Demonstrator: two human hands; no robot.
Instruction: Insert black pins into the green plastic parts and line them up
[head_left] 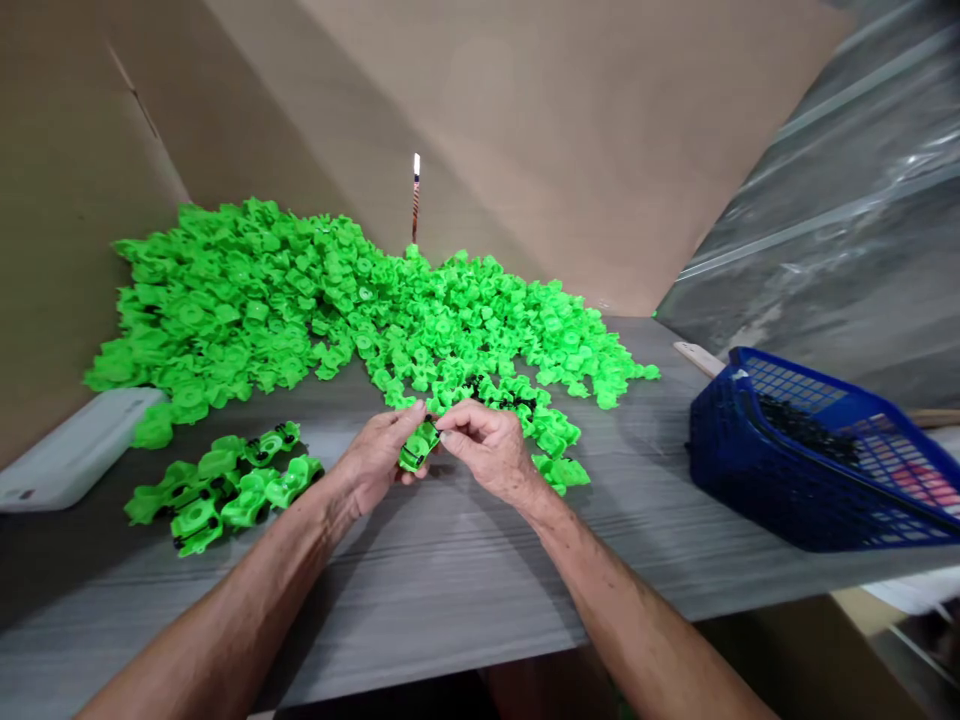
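Note:
My left hand (381, 455) is closed around a bright green plastic piece, which looks like a small toy car chassis (417, 447) with black parts across its ends. At its right end, my right hand (491, 448) pinches a small black part (438, 431) against it; the fingertips hide most of that part. Left of my hands lies a group of similar green pieces fitted with black parts (247, 490). Beyond my hands, a large heap of loose green pieces (247, 300) spreads over the grey table (450, 580).
A blue plastic basket (795, 500) holding many thin black parts (806, 430) stands at the right. A white flat container (79, 450) lies at the left. Cardboard walls (525, 130) close off the back, and a striped stick (415, 205) rises behind the heap.

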